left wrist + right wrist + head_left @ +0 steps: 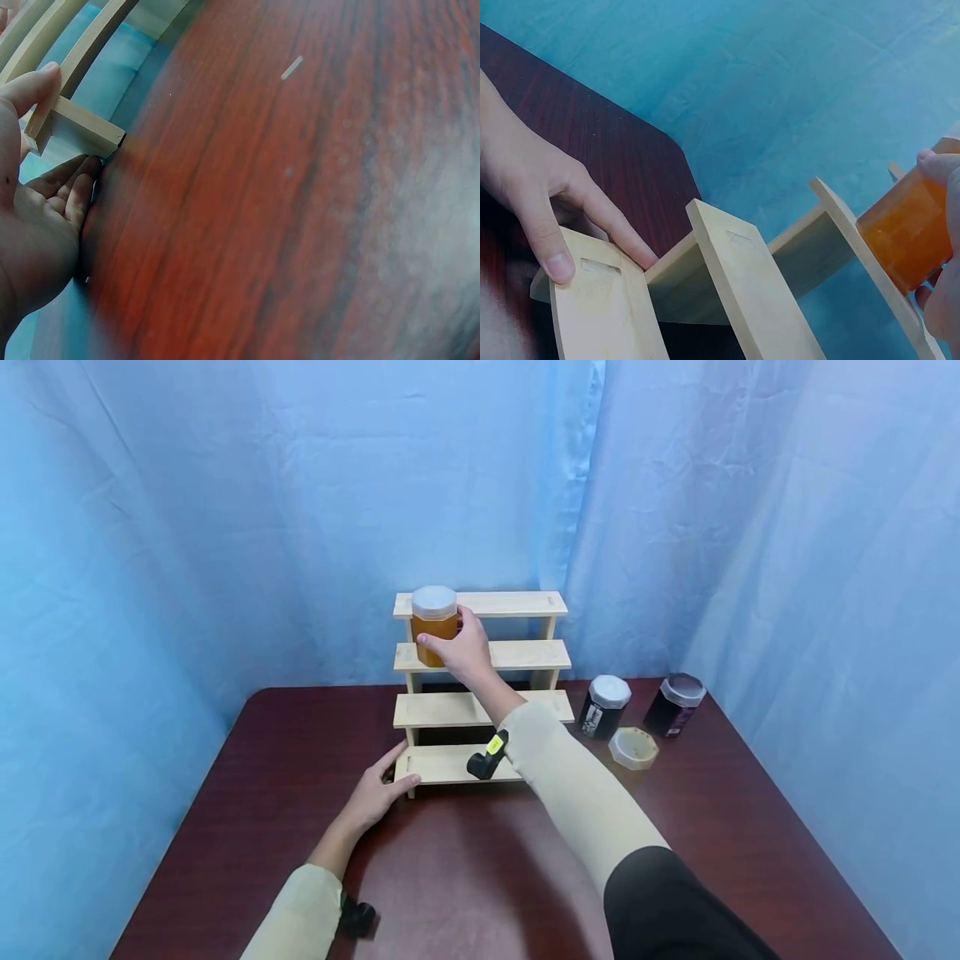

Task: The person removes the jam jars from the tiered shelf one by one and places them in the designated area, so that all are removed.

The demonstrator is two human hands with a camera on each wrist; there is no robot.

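Observation:
A four-step wooden display stand [442, 764] stands on the dark red table. My right hand [469, 652] grips an amber-filled jar [429, 623] with a whitish lid, thumb at the front and fingers on its right side. The jar is upright at the left end of the second step from the top; in the right wrist view its bottom is by that plank, and I cannot tell if it bears fully on it. My left hand [375, 793] holds the left end of the lowest step, thumb [558, 264] on the plank and fingers at its side.
On the table right of the stand are two dark jars, one with a white lid [610, 692] and one with a clear lid [683, 689]. A pale octagonal container [633, 748] sits in front of them. Blue curtains [300, 527] hang behind and at both sides.

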